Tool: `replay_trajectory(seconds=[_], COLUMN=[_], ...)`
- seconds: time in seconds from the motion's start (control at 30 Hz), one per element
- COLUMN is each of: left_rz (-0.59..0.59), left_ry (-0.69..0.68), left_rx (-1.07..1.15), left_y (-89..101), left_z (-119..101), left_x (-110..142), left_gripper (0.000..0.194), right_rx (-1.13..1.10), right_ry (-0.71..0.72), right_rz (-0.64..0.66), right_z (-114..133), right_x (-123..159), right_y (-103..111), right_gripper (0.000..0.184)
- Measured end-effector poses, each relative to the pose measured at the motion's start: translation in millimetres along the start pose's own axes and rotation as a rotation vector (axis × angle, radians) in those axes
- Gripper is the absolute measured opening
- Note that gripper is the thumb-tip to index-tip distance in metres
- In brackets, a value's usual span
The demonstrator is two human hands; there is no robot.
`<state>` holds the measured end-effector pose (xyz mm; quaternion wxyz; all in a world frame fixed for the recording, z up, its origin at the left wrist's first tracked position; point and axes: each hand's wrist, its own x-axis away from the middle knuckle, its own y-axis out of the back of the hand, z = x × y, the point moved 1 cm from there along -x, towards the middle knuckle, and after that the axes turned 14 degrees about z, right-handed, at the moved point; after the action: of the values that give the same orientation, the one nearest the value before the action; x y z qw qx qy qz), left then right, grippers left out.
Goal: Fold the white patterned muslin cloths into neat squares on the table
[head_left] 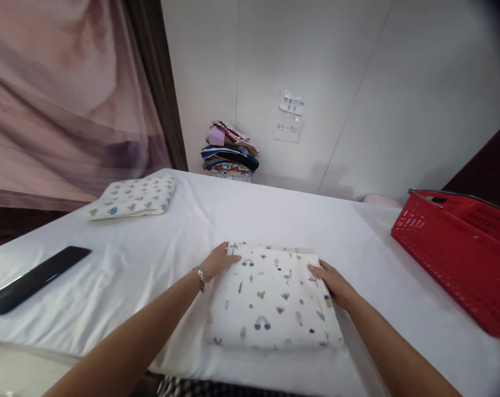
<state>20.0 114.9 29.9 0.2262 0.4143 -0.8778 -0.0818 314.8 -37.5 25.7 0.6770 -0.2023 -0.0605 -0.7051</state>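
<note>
Left hand (219, 262) and right hand (333, 282), thumbs on top, grip opposite edges of a printed white cloth (270, 300) at the near side of the counter (291, 215), its folding seemingly almost done, perhaps only straightening left, as another folded cloth (136, 197) lies far left.

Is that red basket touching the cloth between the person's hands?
Apart. The head view shows a plain gap: white table cover lies between the basket and the cloth, whose near side has the right hand on it.
</note>
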Motion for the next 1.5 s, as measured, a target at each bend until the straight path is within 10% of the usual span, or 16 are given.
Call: replay_trajectory(seconds=[0.13, 0.3, 0.47, 0.6, 0.7, 0.83, 0.97, 1.23, 1.5], left_rz=[-0.047, -0.097, 0.179, 0.294, 0.199, -0.153, -0.223, -0.15, -0.247], left_ry=[-0.147, -0.383, -0.527, -0.579, -0.5, -0.177, 0.121, 0.048, -0.14], left_rx=[-0.094, -0.532, -0.884, -0.91, -0.825, -0.614, -0.484, -0.617, -0.915], left_y=[18.3, 44.4, -23.0, -63.2, -39.7, 19.3, 40.3, 6.5, 60.6], left_z=[-30.2, -128.4, -201.1, -175.0, -122.0, -42.4, 4.9, 0.0, -57.9], left_x=[-7.0, -52.1, -97.3, -97.9, -84.5, -53.0, -17.9, -6.3, -78.4], left_gripper=[0.062, 0.069, 0.072, 0.069, 0.06, 0.057, 0.059, 0.031, 0.029], right_rx=[-0.21, -0.595, -0.82, -0.594, -0.323, 0.142, 0.659, 0.917, 0.898], right_ry=[-0.002, -0.004, -0.142, -0.311, -0.253, 0.16, 0.363, 0.015, -0.133], right_rz=[0.081, 0.082, 0.304, 0.562, 0.627, 0.27, -0.247, -0.161, 0.018], right_z=[0.2, -24.0, -45.7, -51.7, -44.1, -7.0, 34.7, 67.5, 28.7], right_x=[7.6, 24.7, 27.1, 44.5, 60.8, 35.7, -37.3, -134.0, -78.1], right_y=[-14.2, -85.9, -154.4, -152.3, -128.3, -68.5, 3.4, 46.0, 24.4], right_gripper=[0.05, 0.043, 0.044, 0.038, 0.032, 0.031, 0.035, 0.058, 0.033])
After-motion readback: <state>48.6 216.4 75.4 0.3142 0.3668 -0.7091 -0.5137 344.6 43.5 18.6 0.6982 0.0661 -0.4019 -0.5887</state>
